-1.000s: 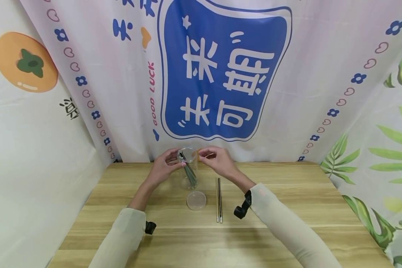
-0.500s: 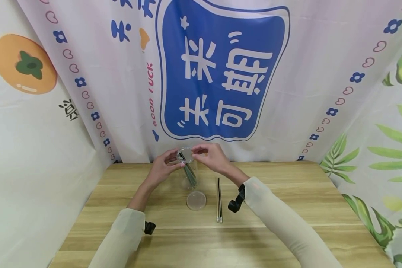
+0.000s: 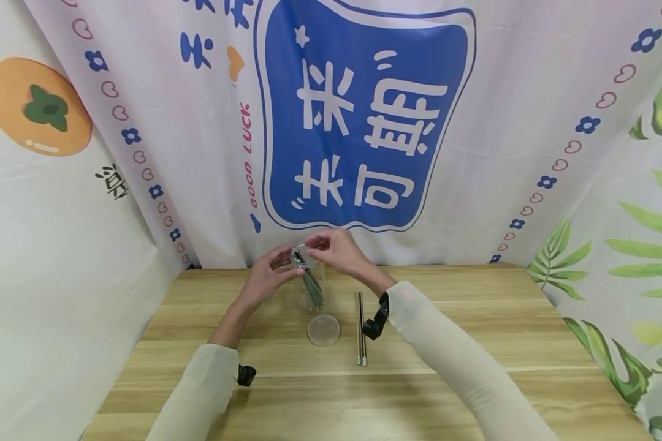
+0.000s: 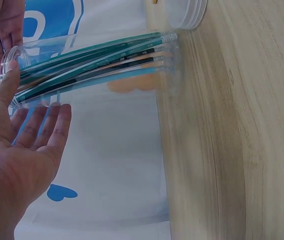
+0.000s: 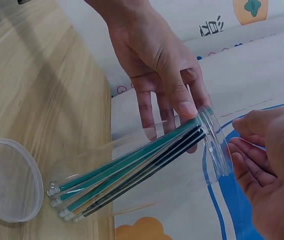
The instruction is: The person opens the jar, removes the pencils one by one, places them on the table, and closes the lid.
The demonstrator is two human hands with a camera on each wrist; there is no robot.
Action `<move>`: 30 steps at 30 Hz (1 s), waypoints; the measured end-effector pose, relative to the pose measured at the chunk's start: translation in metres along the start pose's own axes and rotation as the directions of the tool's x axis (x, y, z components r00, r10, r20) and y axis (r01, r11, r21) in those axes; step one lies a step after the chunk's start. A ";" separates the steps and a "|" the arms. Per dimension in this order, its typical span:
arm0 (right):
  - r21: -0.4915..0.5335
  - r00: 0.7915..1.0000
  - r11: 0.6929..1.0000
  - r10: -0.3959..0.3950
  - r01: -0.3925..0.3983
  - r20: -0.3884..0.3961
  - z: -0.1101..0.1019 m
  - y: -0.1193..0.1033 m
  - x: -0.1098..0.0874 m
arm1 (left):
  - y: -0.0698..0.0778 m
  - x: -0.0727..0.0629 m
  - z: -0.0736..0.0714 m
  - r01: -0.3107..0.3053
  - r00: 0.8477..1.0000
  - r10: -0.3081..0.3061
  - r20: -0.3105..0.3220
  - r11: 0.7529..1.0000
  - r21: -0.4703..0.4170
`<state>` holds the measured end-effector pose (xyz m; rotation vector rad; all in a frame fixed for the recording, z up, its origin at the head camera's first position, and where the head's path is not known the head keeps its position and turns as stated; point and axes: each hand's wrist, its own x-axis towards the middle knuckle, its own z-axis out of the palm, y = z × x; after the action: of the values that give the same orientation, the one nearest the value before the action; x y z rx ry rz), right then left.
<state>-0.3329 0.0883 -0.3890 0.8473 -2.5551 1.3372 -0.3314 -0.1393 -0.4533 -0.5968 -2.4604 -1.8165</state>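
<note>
My left hand (image 3: 270,274) holds a clear plastic jar (image 5: 217,142) near its mouth, thumb against the rim and fingers along the side. The jar stands on the table, its open mouth upward. Inside lean several pencils (image 4: 96,62), green, black and light blue, their eraser ends at the bottom. My right hand (image 3: 336,250) is at the right of the jar's mouth, fingertips right at the rim; in the right wrist view its fingers are loosely bent, nothing between them and the thumb. A round clear lid (image 3: 323,331) lies in front of the jar.
Two pencils (image 3: 358,337), one tan and one black, lie side by side on the wooden table (image 3: 287,392), right of the lid. A printed cloth (image 3: 220,184) hangs right behind the table's back edge. Each wrist carries a black camera.
My right hand has moved left from beside the jar to its mouth, its fingers now overlapping the rim. The left hand, jar, lid and the two loose pencils have stayed in place.
</note>
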 end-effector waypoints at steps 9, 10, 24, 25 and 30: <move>-0.113 1.000 0.993 -0.022 0.024 0.021 0.003 -0.003 0.009 | 0.000 0.000 0.000 -0.007 1.000 0.008 0.006 1.000 -0.019; -0.123 0.999 0.992 -0.027 0.029 0.025 0.004 -0.003 0.009 | 0.000 0.000 0.000 -0.008 1.000 0.008 0.005 1.000 -0.022; -0.259 0.997 0.964 -0.044 0.058 0.058 0.012 -0.012 0.016 | 0.000 -0.001 -0.001 -0.010 1.000 0.010 0.007 1.000 -0.010; -0.272 0.997 0.961 -0.040 0.055 0.062 0.012 -0.012 0.017 | 0.000 -0.002 -0.001 -0.011 1.000 0.011 0.007 1.000 -0.007; -0.315 0.996 0.948 -0.018 0.043 0.082 0.014 -0.014 0.019 | 0.000 -0.003 -0.001 -0.016 1.000 0.016 0.007 1.000 0.007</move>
<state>-0.3395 0.0627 -0.3803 0.8851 -2.7003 0.8631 -0.3286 -0.1415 -0.4537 -0.6217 -2.4581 -1.8030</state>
